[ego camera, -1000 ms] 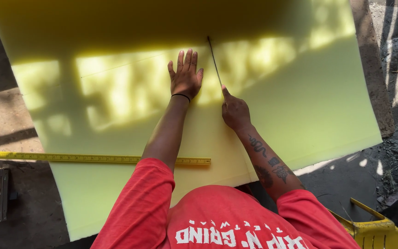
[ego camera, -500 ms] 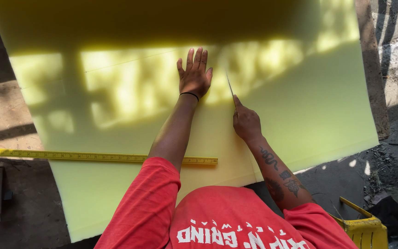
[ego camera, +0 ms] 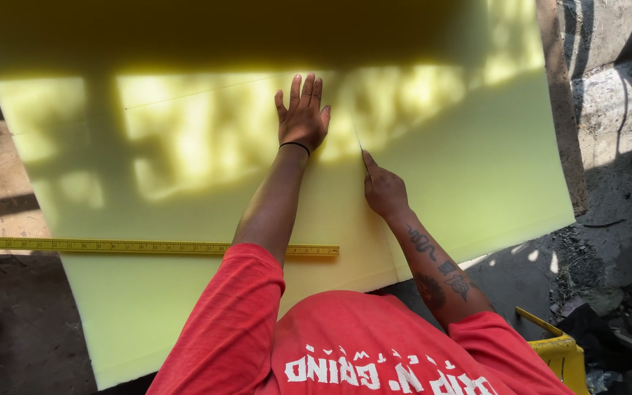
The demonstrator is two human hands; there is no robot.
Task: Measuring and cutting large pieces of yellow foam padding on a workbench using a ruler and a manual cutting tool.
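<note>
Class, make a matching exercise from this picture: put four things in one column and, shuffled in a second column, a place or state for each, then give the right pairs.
Things:
1. left hand
2. right hand
3. yellow ruler
4. yellow crate

Places or states:
A. lies across the near part of the foam sheet, passing under the left arm
B. on the ground at lower right, off the sheet
C. pressed flat, fingers spread
D. grips a thin blade on the sheet

Pairs: 1-C, 2-D, 3-A, 4-B
</note>
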